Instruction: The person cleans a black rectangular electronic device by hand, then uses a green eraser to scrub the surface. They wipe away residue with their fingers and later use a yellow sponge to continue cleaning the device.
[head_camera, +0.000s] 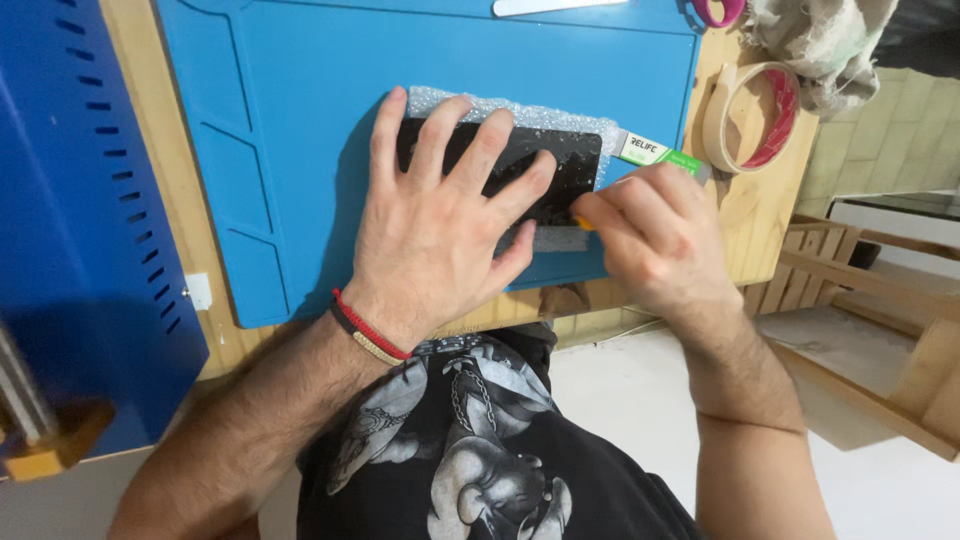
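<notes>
On the blue mat (300, 120), which serves as our landmark, we find a dark flat phone (570, 165) lying face up on a white foam pad (560, 118), both toward the mat's near right corner. Our left hand (440, 225) is spread flat, fingers fanned across the glass and pressing it down onto the pad. Our right hand (655, 225), at the right edge of the mat, has its fingers drawn together in a pinch on a small orange-tipped tool (583, 222), whose tip meets the phone's right near edge; how deep the tip sits we cannot tell. A green and white flat tool (655, 152) lies just beyond the right hand, at the mat's right border. Off the mat to the right, a roll of tape (752, 115) rests on the wooden table (745, 225), with a crumpled cloth (820, 35) behind it. In our judgement, the work goes best with even downward pressure from the spread hand so the phone cannot slide, the pinched tool kept shallow and nearly level with the mat, and moved along the edge in short strokes rather than levered, since glass held this way would crack readily.
</notes>
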